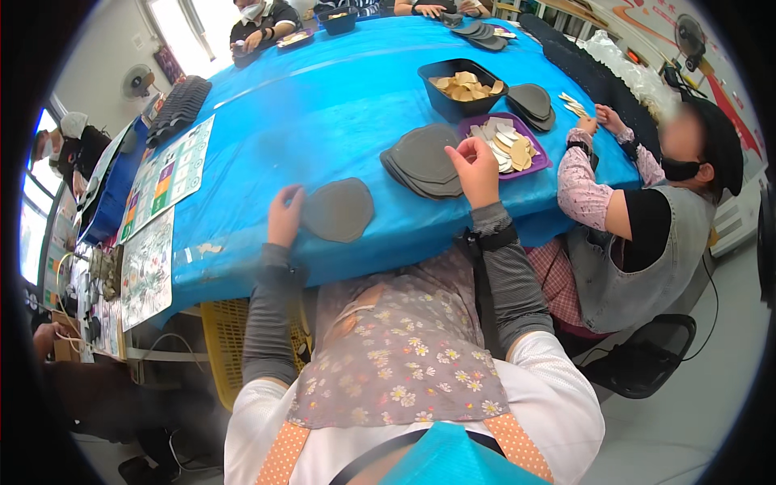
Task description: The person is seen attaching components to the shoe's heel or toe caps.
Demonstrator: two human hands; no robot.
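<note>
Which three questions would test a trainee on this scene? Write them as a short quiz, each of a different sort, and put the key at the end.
1. Which of these is nearest the left hand?
A) the black tub
B) the single grey disc
C) the yellow crate

2. True or false: the stack of grey discs lies to the left of the purple tray.

3. Fill in the colour: the table cover is ____.

Key: 1. B; 2. True; 3. blue
</note>
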